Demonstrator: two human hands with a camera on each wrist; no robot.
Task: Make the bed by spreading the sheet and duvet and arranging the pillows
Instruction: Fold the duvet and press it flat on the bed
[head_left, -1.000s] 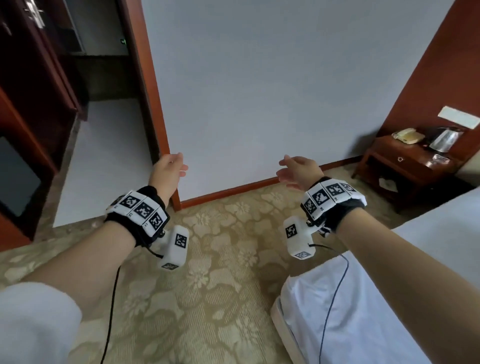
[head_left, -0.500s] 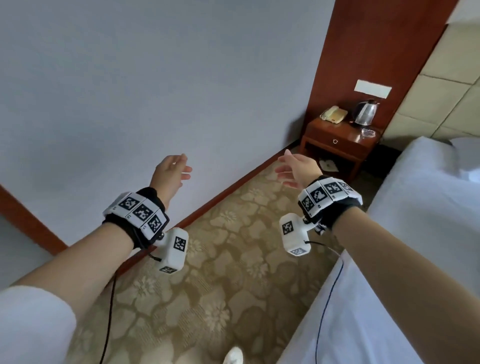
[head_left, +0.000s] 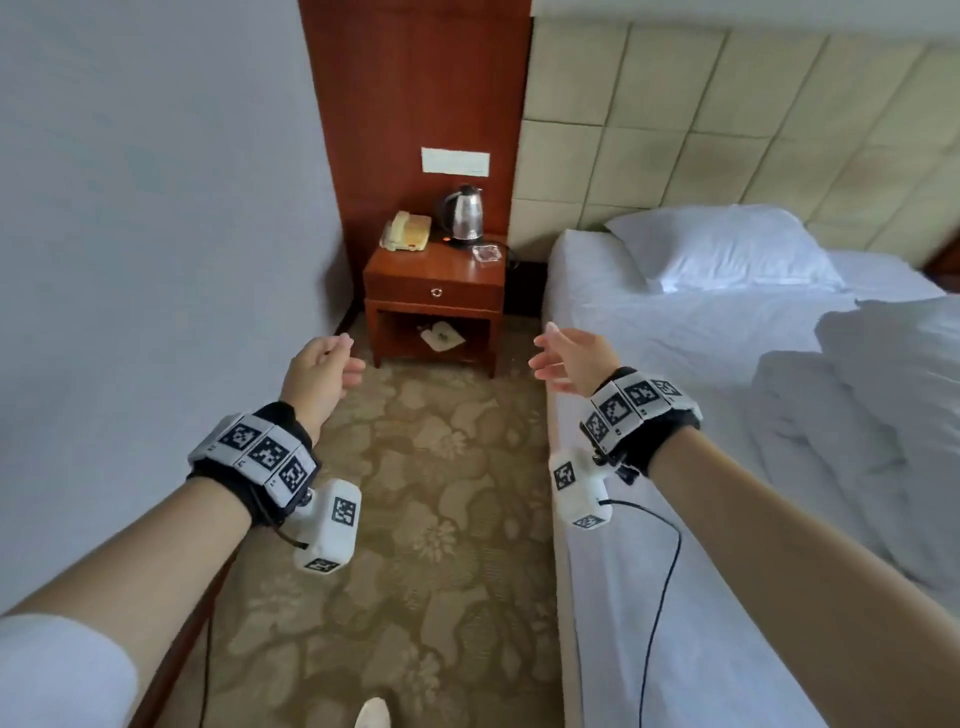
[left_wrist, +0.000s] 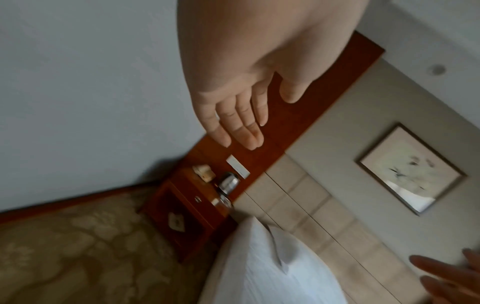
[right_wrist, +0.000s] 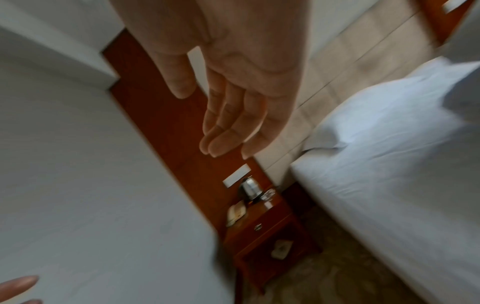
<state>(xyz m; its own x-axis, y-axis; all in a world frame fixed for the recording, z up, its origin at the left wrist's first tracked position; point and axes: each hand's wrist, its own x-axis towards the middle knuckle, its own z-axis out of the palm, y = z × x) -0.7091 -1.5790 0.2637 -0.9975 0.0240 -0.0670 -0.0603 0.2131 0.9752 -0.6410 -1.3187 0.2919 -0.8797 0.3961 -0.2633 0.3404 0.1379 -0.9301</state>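
Room: a bedroom with a patterned beige carpet (head_left: 431, 519), a plain pale wall on the left and a padded, tiled headboard (head_left: 727, 114) behind the bed (head_left: 558, 519). A red-brown wooden nightstand (head_left: 436, 296) stands in the corner between the wall and the bed; a beige telephone (head_left: 406, 232), a steel kettle (head_left: 462, 213) and a small glass dish (head_left: 487, 253) sit on its top, and a pale object lies on its lower shelf. A white switch plate (head_left: 455, 160) is fixed to the wood panel above it. A framed picture (left_wrist: 410, 168) hangs above the headboard in the left wrist view.

Bed: a white sheet (head_left: 649, 332) covers the mattress, lightly wrinkled. One white pillow (head_left: 727, 249) lies at the head end against the headboard. The white duvet (head_left: 883, 426) lies bunched in a heap on the far side of the bed — not spread.

Hands: the left hand (head_left: 319, 371) is raised over the carpet, fingers loosely extended, holding nothing. The right hand (head_left: 574, 358) is raised above the near edge of the bed, fingers relaxed and slightly spread, holding nothing — it touches neither sheet nor duvet. Each wrist carries a black band with marker tiles and a white camera block.
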